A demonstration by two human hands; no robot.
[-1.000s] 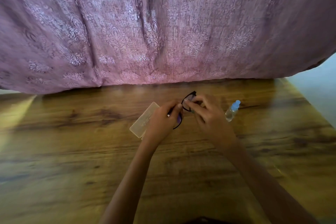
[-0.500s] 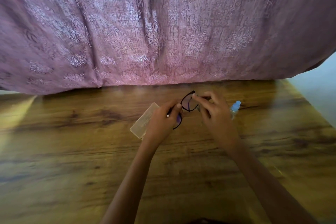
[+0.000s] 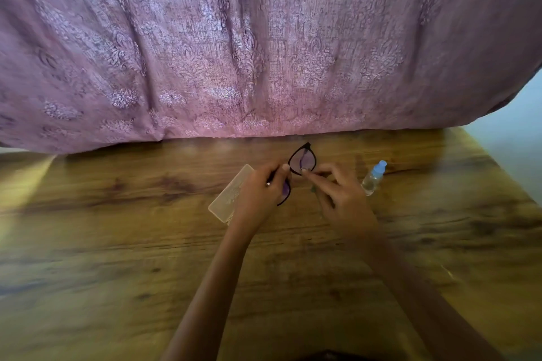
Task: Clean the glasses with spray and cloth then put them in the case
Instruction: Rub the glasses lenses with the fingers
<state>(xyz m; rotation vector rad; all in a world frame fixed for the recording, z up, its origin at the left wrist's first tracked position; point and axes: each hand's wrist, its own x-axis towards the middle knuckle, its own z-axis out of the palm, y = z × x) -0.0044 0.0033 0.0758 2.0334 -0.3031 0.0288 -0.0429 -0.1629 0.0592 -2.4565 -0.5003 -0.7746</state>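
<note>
Black-framed glasses (image 3: 302, 159) are held above the wooden table (image 3: 117, 243), one lens sticking up and the other hidden behind my left hand (image 3: 261, 196), which grips the frame near its middle. My right hand (image 3: 340, 199) pinches the lower edge of the upper lens with thumb and forefinger; a small greenish bit, maybe the cloth, peeks out under its fingers. A clear pale case (image 3: 230, 193) lies on the table just left of my left hand, partly hidden by it. A small clear spray bottle (image 3: 373, 177) with a blue cap lies to the right of my right hand.
A pink patterned curtain (image 3: 264, 53) hangs along the table's far edge, right behind the glasses. The table's right edge runs diagonally at the far right, with a pale floor (image 3: 516, 138) beyond it.
My right hand has slid from covering the upper lens down to its lower edge, uncovering the lens. My left hand keeps its grip.
</note>
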